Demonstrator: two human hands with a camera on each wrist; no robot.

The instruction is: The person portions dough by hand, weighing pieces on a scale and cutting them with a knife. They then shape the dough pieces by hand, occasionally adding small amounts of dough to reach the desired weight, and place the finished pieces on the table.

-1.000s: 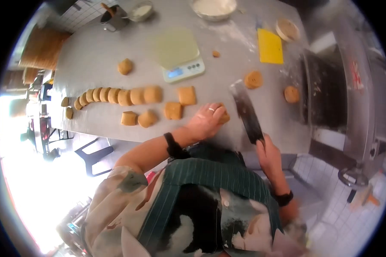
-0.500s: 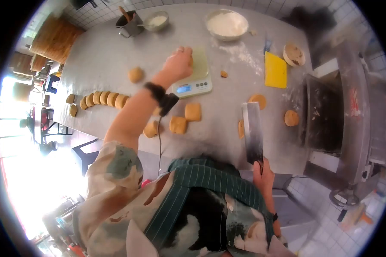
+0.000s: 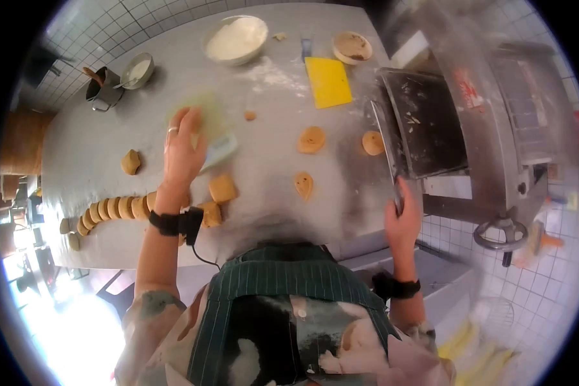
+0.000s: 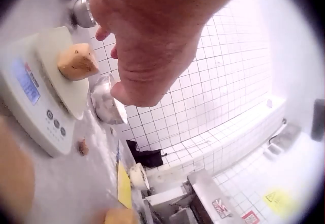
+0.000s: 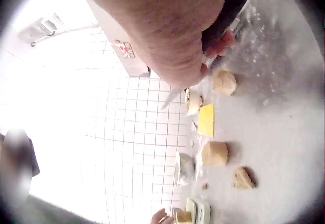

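My left hand (image 3: 185,151) hovers over the kitchen scale (image 3: 222,149) with its fingers extended. In the left wrist view a block of dough (image 4: 78,62) sits on the scale's plate, apart from the fingers. The right hand (image 3: 402,215) grips a cleaver (image 3: 386,138) by its handle, the broad blade pointing away from me and seen at a slant. Left of the blade lies a round dough piece (image 3: 372,143). Nearby are a larger dough piece (image 3: 311,139) and a small cut one (image 3: 303,185). Two dough blocks (image 3: 223,188) stand in front of the scale.
A curved row of dough pieces (image 3: 112,208) runs along the left, with a single piece (image 3: 130,162) behind it. At the back are a flour bowl (image 3: 237,42), a yellow scraper (image 3: 329,82), a filling bowl (image 3: 352,48) and a metal pot (image 3: 103,90). A dark tray (image 3: 424,119) stands right.
My left hand has carried a dough piece from the front of the table to the scale and let go of it. The cleaver has moved right, towards the tray. The head view has turned.
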